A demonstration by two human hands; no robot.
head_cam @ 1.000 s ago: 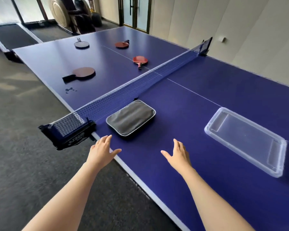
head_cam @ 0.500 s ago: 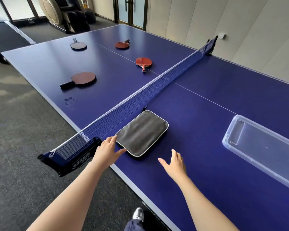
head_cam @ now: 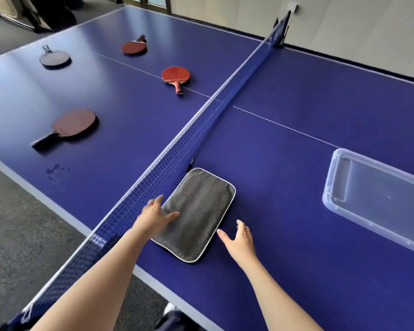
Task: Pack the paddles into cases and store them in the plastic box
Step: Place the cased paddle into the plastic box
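Clear plastic box (head_cam: 378,201) sits at three o'clock on the bench (head_cam: 296,80), holding nothing. The grey case (head_cam: 197,215) lies by the net (head_cam: 177,142). Left hand (head_cam: 153,217) rests spread on its edge; right hand (head_cam: 238,240) hovers beside it, grip apart. Four paddles (head_cam: 176,75) lie at eleven o'clock.

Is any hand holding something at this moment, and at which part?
Nothing is held. The left hand lies open over the near left corner of the grey case; the right hand is open just beside its right edge.
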